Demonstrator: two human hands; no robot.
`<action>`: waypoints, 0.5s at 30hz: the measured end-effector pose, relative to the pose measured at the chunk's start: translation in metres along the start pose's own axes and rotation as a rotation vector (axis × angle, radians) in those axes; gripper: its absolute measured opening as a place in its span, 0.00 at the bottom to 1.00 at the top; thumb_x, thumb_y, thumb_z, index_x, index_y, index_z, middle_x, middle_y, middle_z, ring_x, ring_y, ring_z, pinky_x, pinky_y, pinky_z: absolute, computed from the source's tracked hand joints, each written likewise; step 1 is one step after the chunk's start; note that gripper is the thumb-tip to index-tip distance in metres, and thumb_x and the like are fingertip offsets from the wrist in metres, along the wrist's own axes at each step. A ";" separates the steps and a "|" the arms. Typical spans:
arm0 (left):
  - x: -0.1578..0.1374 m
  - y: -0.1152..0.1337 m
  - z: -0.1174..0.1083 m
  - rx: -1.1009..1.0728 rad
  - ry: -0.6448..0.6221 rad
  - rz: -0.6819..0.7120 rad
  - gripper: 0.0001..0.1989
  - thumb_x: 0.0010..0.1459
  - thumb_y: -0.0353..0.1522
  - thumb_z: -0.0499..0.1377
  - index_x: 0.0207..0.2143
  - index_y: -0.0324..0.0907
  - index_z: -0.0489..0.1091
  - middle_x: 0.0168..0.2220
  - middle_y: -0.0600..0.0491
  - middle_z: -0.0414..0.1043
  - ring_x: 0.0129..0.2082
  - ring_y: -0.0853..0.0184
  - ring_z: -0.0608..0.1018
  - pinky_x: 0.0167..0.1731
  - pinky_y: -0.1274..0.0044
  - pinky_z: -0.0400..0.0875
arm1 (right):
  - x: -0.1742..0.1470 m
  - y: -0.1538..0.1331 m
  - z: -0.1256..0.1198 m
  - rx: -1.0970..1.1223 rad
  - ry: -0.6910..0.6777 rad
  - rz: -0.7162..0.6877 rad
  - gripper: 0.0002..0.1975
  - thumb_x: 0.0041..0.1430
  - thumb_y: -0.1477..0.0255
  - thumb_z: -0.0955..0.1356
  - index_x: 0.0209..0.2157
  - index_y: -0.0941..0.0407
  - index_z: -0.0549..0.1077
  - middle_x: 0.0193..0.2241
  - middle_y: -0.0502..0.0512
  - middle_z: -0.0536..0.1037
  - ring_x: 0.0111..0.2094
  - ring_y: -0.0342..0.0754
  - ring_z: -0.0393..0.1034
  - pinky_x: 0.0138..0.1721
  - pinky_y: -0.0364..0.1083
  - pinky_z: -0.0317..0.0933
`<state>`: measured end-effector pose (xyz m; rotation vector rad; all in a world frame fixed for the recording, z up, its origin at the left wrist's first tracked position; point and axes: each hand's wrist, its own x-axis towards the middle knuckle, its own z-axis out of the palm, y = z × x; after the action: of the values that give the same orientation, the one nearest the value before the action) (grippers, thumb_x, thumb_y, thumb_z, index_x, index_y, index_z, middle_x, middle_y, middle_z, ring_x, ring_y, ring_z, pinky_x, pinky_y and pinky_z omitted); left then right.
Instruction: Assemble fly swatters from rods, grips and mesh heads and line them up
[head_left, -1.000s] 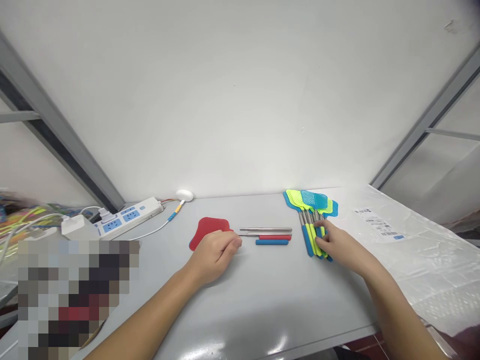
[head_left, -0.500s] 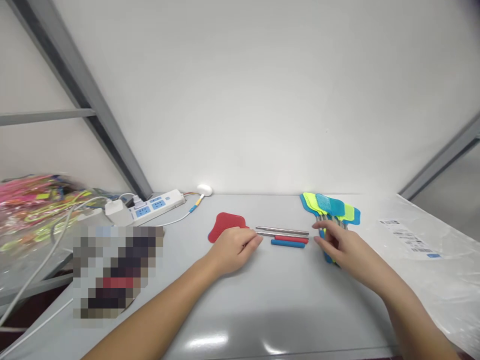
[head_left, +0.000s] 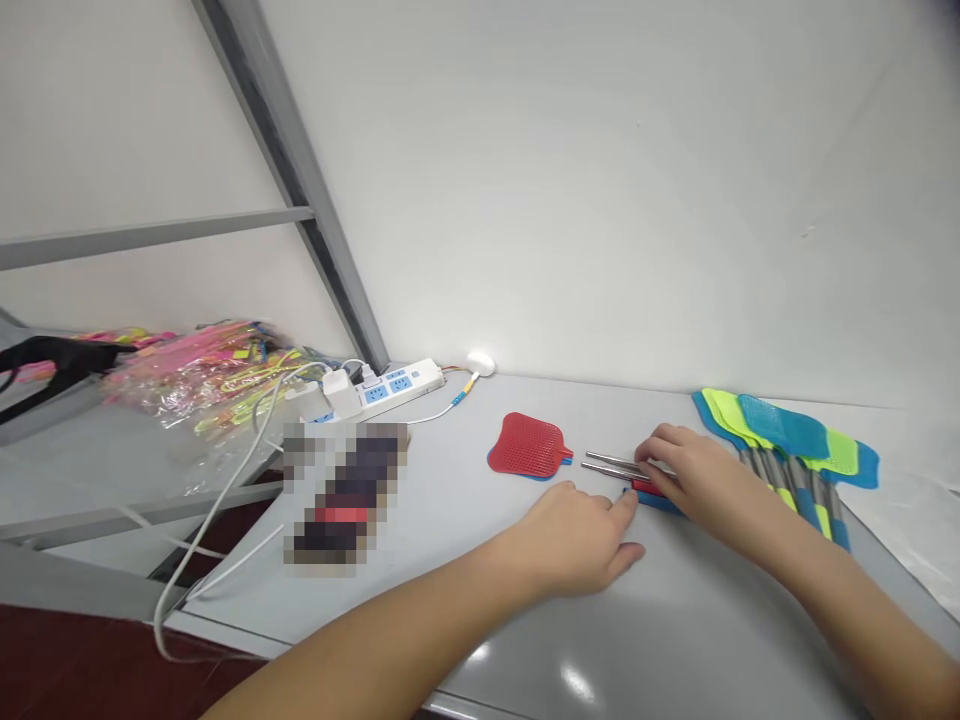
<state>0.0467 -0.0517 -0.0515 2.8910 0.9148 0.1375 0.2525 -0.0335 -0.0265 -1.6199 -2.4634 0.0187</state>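
A red fly swatter head (head_left: 527, 445) lies on the table with a blue swatter head (head_left: 568, 461) mostly hidden beneath it. To its right are metal rods (head_left: 609, 459), a red handle tube (head_left: 646, 487) and a blue handle tube (head_left: 656, 501). My right hand (head_left: 694, 480) reaches over them, fingers curved and apart, its fingertips at the rods; it hides their right ends. My left hand (head_left: 581, 540) is open, palm down, thumb spread, its index finger at the blue tube's left end.
A pile of blue and yellow-green fly swatters (head_left: 787, 430) lies at the right, near plastic wrapping (head_left: 922, 530). A power strip (head_left: 397, 390) with plugs and cables stands at the back left. A blurred-out object (head_left: 349, 500) lies in front of it. Bagged colourful items (head_left: 210, 370) fill a shelf at left.
The view has turned left. My right hand has moved from beside the swatter pile onto the rods and tubes. My left hand has left the red swatter head and come to the tubes, opening.
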 end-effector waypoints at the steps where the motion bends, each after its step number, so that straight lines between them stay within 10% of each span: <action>1: 0.000 -0.002 0.000 -0.023 -0.007 0.025 0.23 0.66 0.44 0.46 0.54 0.39 0.64 0.32 0.49 0.77 0.27 0.59 0.76 0.32 0.68 0.66 | -0.003 0.004 -0.001 0.006 0.023 0.018 0.14 0.65 0.68 0.58 0.35 0.54 0.74 0.37 0.58 0.74 0.37 0.52 0.69 0.37 0.50 0.61; 4: -0.001 -0.007 0.000 -0.122 0.019 0.090 0.17 0.66 0.44 0.47 0.39 0.44 0.70 0.31 0.53 0.75 0.27 0.64 0.76 0.33 0.70 0.65 | -0.009 0.013 -0.004 0.026 0.057 0.074 0.14 0.64 0.66 0.58 0.36 0.53 0.74 0.38 0.59 0.75 0.37 0.53 0.70 0.38 0.51 0.61; 15: 0.003 -0.007 0.002 -0.179 0.066 0.041 0.09 0.61 0.39 0.58 0.39 0.45 0.70 0.36 0.53 0.68 0.32 0.66 0.71 0.32 0.74 0.63 | -0.010 0.005 -0.005 0.045 0.024 0.070 0.11 0.64 0.70 0.61 0.37 0.53 0.75 0.37 0.57 0.74 0.38 0.52 0.69 0.39 0.50 0.60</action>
<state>0.0452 -0.0442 -0.0544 2.7552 0.8086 0.3032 0.2612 -0.0409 -0.0234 -1.6766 -2.3700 0.0633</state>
